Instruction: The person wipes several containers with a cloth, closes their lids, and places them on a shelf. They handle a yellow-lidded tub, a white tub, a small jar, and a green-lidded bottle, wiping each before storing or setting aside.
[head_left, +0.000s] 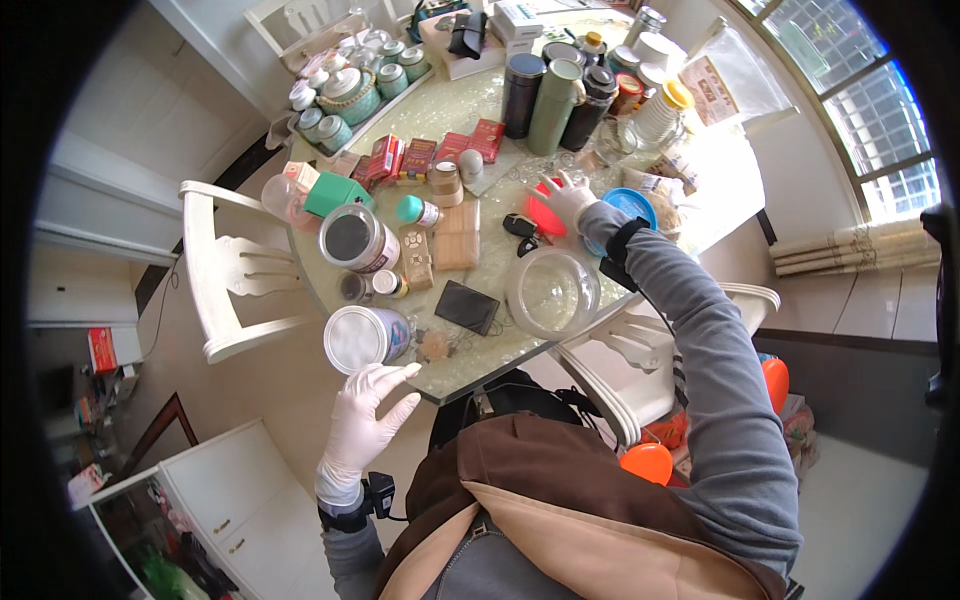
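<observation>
My left hand [368, 420], in a white glove, is raised beside the table's near edge with fingers apart and empty, just below a round white-lidded tin [356, 340]. My right hand [568, 200], also gloved, reaches across with fingers spread over a red round plastic item [542, 214], partly covering it; whether it touches is unclear. A blue round item [630, 205] lies right of that hand, partly behind my wrist. Black car keys [519, 225] lie left of the red item. Nearer are a clear round container [552, 293] and a dark rectangular phone-like slab [467, 307].
The glass-topped table [484, 364] holds several boxes [336, 195], cans [358, 238], tall flasks [555, 108] and a tray of pale-green jars [366, 95]. White chairs stand at left [240, 260] and right [610, 380]. A window [840, 100] is at the upper right.
</observation>
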